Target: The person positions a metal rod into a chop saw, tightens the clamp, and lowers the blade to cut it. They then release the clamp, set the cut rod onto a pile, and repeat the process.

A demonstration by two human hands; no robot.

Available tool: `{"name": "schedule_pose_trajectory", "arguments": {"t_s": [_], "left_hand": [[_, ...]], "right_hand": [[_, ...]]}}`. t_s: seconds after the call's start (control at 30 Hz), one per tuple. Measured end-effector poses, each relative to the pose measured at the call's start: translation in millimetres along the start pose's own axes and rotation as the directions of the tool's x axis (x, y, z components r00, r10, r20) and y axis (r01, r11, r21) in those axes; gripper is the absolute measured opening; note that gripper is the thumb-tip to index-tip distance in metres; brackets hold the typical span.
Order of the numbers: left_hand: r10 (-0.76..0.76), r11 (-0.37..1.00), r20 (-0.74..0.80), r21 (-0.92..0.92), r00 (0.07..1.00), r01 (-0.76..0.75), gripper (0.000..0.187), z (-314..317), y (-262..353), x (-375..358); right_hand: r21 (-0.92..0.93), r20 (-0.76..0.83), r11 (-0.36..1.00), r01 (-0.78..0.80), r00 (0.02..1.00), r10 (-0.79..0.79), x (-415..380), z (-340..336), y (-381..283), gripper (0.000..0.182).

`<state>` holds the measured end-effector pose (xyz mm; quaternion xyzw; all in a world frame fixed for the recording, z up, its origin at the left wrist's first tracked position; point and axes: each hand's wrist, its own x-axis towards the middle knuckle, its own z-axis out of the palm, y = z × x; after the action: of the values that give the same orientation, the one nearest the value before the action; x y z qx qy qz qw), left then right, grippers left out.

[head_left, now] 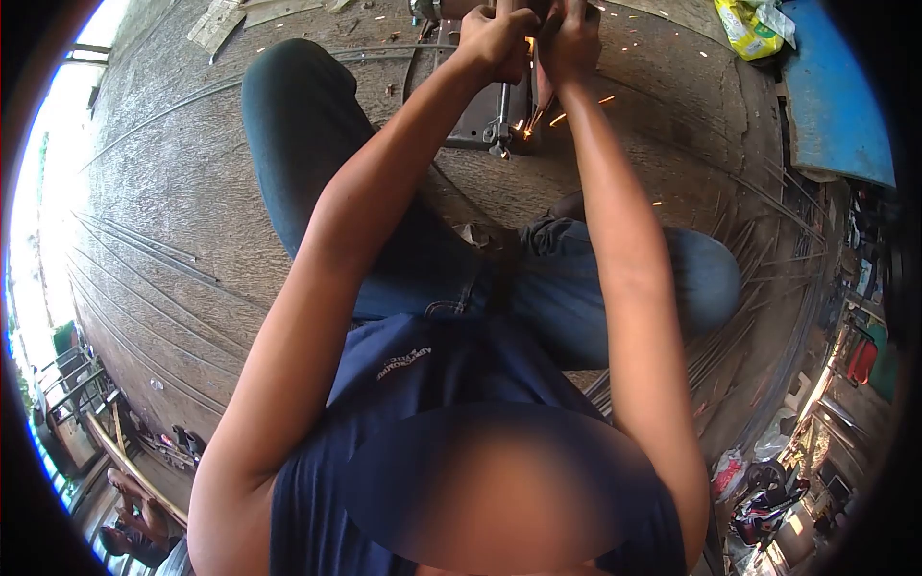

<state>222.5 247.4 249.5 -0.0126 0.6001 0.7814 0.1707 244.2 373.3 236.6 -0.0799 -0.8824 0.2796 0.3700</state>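
Note:
My left hand (497, 43) is closed, fingers curled, at the top of the view over a metal machine with a flat base plate (473, 131) and a screw clamp (501, 130). Close beside it, my right hand (571, 46) is also closed. What the fingers grip is cut off or too small to make out. Between and below the hands is a narrow reddish-brown part of the machine (544, 88). Orange sparks (528, 127) fly from there toward me and scatter over the floor. Both arms are stretched forward over my crossed legs.
Thin metal rods (154, 252) lie across the worn floor at left, and more rods (768, 254) at right. A blue sheet (837, 96) and a yellow packet (747, 31) are at upper right. Clutter (768, 499) fills the lower right. Another person (139, 528) is at lower left.

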Motion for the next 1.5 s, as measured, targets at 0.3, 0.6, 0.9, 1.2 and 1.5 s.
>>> {"name": "schedule_pose_trajectory", "arguments": {"t_s": [0.3,0.6,0.9,1.2,1.5], "left_hand": [[-0.013,0.998,-0.03,-0.06,0.999,0.011,0.047,4.3,2.0,-3.4],[0.004,0.991,-0.025,-0.132,1.0,-0.007,0.041,3.8,-6.7,1.8],[-0.024,0.995,0.082,-0.091,0.996,0.032,0.041,-3.7,-10.4,7.8],[0.044,0.984,0.03,-0.176,0.999,-0.038,0.039,0.4,-13.9,6.7],[0.026,0.981,-0.004,-0.191,1.0,-0.027,0.041,3.7,-7.0,-2.1]], "right_hand": [[0.31,0.234,0.892,-0.329,0.936,0.264,2.9,-20.3,-26.0,0.05],[0.007,-0.001,1.0,0.027,1.0,-0.027,-3.7,-6.3,-8.9,0.053],[0.009,-0.04,0.999,0.032,0.999,-0.032,-3.4,-4.2,-6.4,0.05],[0.049,0.005,0.999,-0.008,1.0,0.007,-4.0,1.4,1.8,0.049],[0.107,-0.028,0.991,0.074,0.997,-0.072,-3.6,-4.9,-5.2,0.047]]}}
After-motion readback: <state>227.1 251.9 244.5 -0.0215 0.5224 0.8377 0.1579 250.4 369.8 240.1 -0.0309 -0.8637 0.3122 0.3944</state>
